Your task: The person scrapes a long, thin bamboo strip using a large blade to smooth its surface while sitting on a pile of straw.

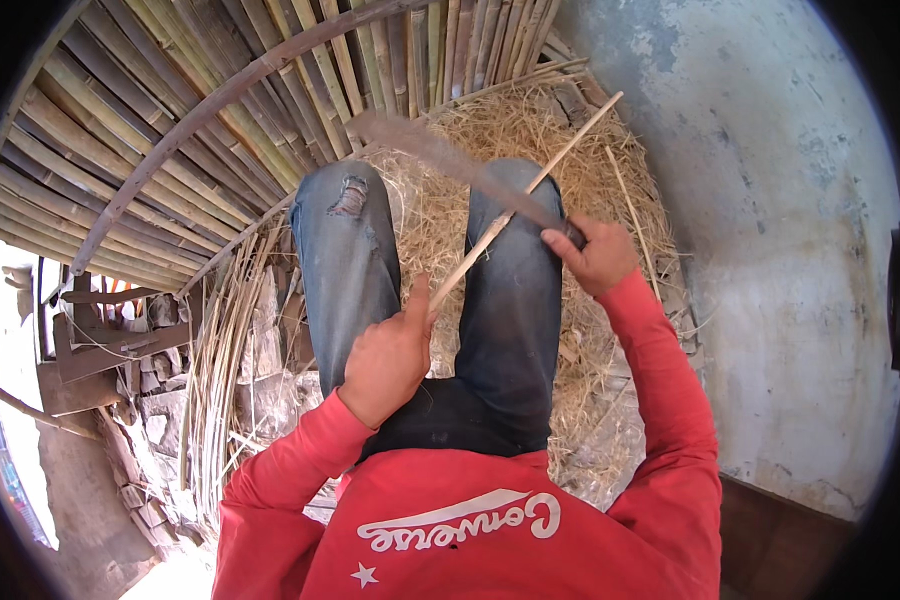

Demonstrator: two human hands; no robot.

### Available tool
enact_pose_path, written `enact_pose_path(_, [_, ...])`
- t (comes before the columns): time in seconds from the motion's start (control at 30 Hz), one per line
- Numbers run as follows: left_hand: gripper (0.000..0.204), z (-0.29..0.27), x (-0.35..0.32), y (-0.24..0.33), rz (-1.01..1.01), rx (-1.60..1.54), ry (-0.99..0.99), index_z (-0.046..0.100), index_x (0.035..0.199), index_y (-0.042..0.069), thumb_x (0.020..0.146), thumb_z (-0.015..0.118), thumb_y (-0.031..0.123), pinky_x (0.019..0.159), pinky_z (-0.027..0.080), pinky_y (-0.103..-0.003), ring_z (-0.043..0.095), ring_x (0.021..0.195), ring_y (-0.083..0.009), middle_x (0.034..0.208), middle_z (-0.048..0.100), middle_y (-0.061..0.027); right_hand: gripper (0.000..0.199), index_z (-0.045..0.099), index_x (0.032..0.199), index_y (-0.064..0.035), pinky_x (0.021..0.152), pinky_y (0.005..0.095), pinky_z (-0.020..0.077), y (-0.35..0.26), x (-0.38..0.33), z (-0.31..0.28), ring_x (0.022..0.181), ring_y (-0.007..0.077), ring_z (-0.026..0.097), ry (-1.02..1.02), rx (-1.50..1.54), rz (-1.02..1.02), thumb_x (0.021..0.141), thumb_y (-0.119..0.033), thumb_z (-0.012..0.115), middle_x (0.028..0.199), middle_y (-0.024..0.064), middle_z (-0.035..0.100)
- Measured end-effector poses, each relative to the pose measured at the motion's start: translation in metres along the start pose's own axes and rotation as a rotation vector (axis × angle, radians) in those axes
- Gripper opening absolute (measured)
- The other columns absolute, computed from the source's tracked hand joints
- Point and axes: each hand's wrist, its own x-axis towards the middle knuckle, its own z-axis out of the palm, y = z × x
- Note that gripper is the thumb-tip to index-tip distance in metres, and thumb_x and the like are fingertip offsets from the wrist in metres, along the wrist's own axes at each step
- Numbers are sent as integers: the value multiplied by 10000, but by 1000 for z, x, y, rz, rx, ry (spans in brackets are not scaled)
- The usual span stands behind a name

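Observation:
My left hand [390,362] is closed round the lower end of a pale, thin bamboo strip [577,138], its index finger stretched along it. The strip slants up and right across my right thigh, its far end beyond my right knee. My right hand [598,254] grips the handle of a long, dark-bladed machete [440,155]. That blade points up and left over my knees and crosses above the strip; its outer part is blurred. Whether blade and strip touch, I cannot tell.
Straw-like shavings [515,125] cover the ground around my legs. A bundle of thin strips [225,360] leans at the left. Ahead stands a rack of bamboo poles [170,110] with a curved crosspiece. A grey plastered wall [770,250] rises at the right. Another strip [633,215] lies near my right forearm.

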Motion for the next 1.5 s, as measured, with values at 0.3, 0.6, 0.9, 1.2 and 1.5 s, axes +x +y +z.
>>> enact_pose_path(0.3, [636, 6, -32, -22, 18, 98, 46, 392, 1616, 41, 1028, 615, 132, 621, 520, -566, 674, 640, -438, 734, 678, -226, 751, 691, 833, 19, 627, 464, 488, 67, 23, -35, 628, 311, 660, 72, 78, 347, 997, -707, 590, 631, 168, 615])
enact_pose_path(0.6, [641, 5, -17, -20, 67, 122, 72, 394, 1622, 52, 1023, 612, 124, 594, 518, -539, 657, 607, -425, 738, 670, -207, 650, 749, 911, -46, 697, 511, 558, -12, -4, -18, 740, 405, 728, -228, 48, 76, 946, -690, 668, 725, 180, 710])
enact_pose_path(0.9, [674, -22, -77, -50, -39, 194, -21, 402, 1628, 66, 1000, 639, 128, 528, 536, -480, 681, 563, -349, 719, 682, -157, 766, 753, 911, 44, 599, 372, 465, 225, 43, -105, 609, 160, 586, 383, 157, 785, 1013, -696, 582, 671, 64, 619])
enact_pose_path(1.2, [663, -15, -16, -29, 91, 248, 117, 426, 1623, 96, 988, 617, 106, 533, 541, -507, 689, 592, -363, 792, 690, -132, 605, 679, 871, 22, 540, 329, 369, 30, -4, -63, 559, 114, 455, 133, 273, 166, 1056, -553, 638, 637, -15, 508])
enact_pose_path(1.5, [731, -7, -2, -19, 88, 290, 106, 378, 1646, 68, 959, 629, 63, 578, 532, -513, 678, 628, -384, 824, 688, -167, 595, 659, 851, -9, 412, 277, 394, 24, 1, -34, 423, 114, 500, -124, 749, 527, 1060, -564, 611, 628, 40, 571])
